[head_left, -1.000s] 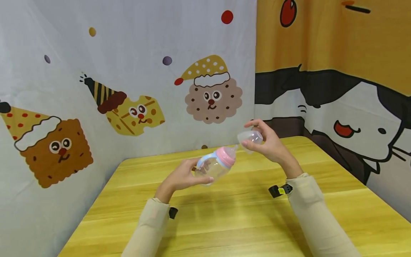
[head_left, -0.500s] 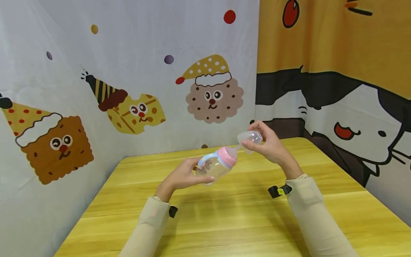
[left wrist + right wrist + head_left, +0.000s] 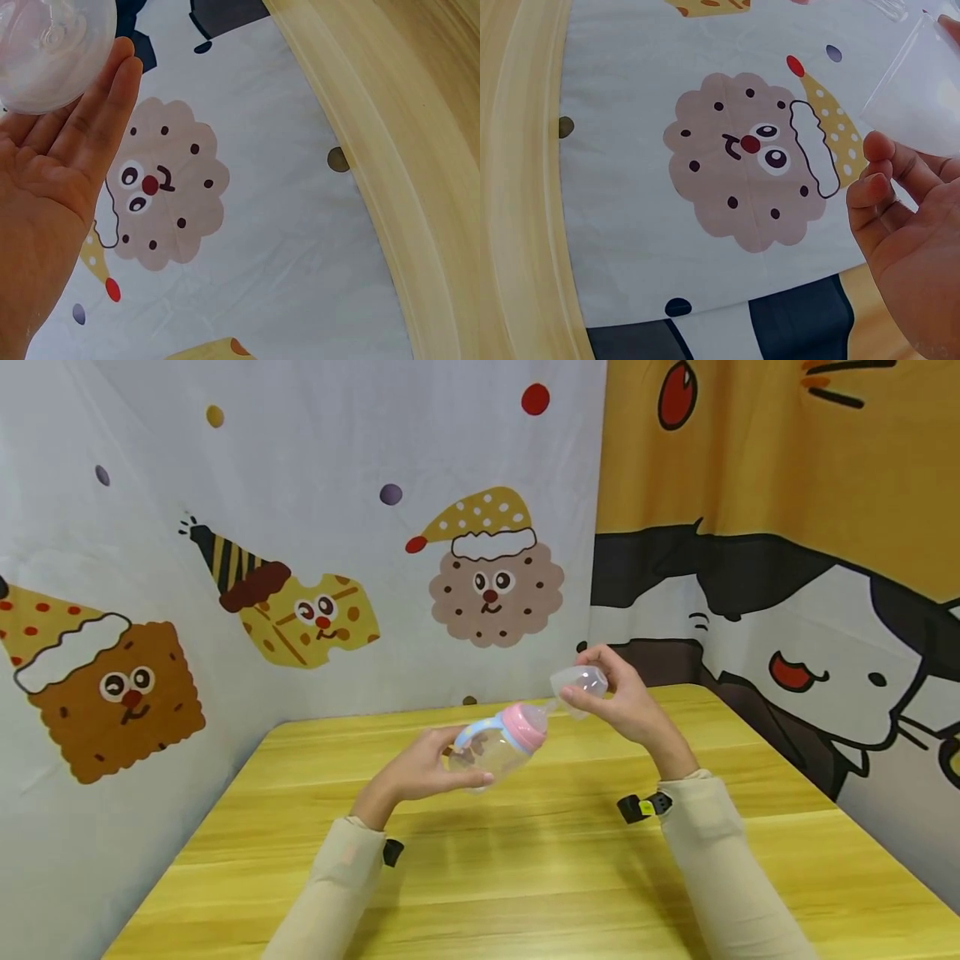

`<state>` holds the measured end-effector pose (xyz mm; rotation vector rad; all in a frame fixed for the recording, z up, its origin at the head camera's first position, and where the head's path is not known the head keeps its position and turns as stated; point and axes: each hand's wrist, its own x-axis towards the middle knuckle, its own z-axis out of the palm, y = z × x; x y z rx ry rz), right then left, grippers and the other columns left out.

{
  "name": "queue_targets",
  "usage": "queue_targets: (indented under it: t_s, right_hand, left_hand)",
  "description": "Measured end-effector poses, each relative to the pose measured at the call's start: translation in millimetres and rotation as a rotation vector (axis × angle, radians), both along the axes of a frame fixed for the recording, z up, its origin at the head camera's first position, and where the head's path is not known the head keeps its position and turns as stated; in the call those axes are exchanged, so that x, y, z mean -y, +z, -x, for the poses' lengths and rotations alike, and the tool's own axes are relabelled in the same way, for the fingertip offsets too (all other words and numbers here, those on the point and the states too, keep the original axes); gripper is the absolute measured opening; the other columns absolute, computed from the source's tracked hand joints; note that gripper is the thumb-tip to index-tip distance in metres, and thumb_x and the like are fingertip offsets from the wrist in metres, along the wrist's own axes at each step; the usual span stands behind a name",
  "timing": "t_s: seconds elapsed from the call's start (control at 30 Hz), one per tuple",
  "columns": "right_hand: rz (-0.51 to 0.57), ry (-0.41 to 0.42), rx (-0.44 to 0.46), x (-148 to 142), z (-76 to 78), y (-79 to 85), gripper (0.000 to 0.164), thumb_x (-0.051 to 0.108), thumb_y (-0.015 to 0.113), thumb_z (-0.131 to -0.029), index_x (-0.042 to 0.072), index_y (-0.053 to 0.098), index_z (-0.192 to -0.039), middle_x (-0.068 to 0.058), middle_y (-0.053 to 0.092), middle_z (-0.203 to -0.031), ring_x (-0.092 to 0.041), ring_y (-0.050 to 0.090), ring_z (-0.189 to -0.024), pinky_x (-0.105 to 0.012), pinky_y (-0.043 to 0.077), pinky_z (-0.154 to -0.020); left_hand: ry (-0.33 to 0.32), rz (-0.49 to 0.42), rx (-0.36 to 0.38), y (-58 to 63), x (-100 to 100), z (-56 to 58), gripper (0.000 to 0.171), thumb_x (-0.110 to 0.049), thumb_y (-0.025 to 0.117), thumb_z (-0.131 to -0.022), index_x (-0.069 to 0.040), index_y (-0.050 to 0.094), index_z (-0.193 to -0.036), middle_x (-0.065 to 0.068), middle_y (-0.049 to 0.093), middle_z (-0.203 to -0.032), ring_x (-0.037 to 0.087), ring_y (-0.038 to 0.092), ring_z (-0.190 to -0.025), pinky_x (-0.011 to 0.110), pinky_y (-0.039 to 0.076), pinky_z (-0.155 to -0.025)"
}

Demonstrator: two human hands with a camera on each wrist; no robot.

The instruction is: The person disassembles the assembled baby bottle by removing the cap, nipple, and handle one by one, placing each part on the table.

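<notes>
Behind the baby bottle (image 3: 504,752) is a white cloth (image 3: 315,452) with 3 figures; below the bottle, a yellow table (image 3: 525,868). Around the bottle's body, the left hand (image 3: 420,768) holds with fingers and thumb widely curved; the bottle is tilted, in the air. Just beside its teat (image 3: 542,711), the right hand (image 3: 622,697) pinches a clear cap (image 3: 579,678) with thumb and fingers.

Above the table (image 3: 480,877), the bottle (image 3: 502,758) adjoins the cap (image 3: 591,677).
</notes>
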<state>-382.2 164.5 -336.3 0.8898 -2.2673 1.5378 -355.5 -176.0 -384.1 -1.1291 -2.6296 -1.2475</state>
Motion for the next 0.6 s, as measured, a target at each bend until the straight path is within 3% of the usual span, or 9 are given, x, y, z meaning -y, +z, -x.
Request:
queue_targets:
  t_s: [0.3, 0.43, 0.6]
  right_hand:
    - [0.021, -0.015, -0.018, -4.8, 1.3, -3.4, 0.037, 0.014, 0.075, -0.095, 0.005, 0.053, -0.123, -0.013, 0.06, -0.108, -0.026, 0.062, -0.087, -0.029, 0.056, -0.072]
    - [0.039, 0.009, 0.008, -3.5, 2.3, -3.9, 0.037, 0.015, 0.076, -0.096, 0.005, 0.053, -0.123, -0.014, 0.061, -0.105, -0.024, 0.062, -0.085, -0.03, 0.056, -0.071]
    - [0.032, 0.016, -0.003, -0.6, 4.0, -4.6, 0.034, 0.017, 0.077, -0.096, 0.006, 0.055, -0.12, -0.014, 0.061, -0.101, -0.025, 0.061, -0.083, -0.03, 0.055, -0.07]
  left_hand:
    - [-0.019, 0.004, -0.007, 1.9, -2.4, 1.6, 0.047, -0.037, 0.085, -0.091, -0.022, 0.069, -0.133, -0.007, 0.072, -0.116, 0.015, 0.068, -0.101, 0.043, 0.057, -0.092]
    - [-0.005, -0.002, 0.006, 2.2, -2.1, 1.4, 0.047, -0.034, 0.086, -0.091, -0.022, 0.069, -0.133, -0.006, 0.073, -0.116, 0.017, 0.068, -0.102, 0.047, 0.057, -0.093]
    - [0.013, 0.004, 0.009, 2.0, -2.1, 0.6, 0.049, -0.034, 0.086, -0.09, -0.02, 0.069, -0.133, -0.005, 0.072, -0.117, 0.018, 0.068, -0.104, 0.045, 0.056, -0.093]
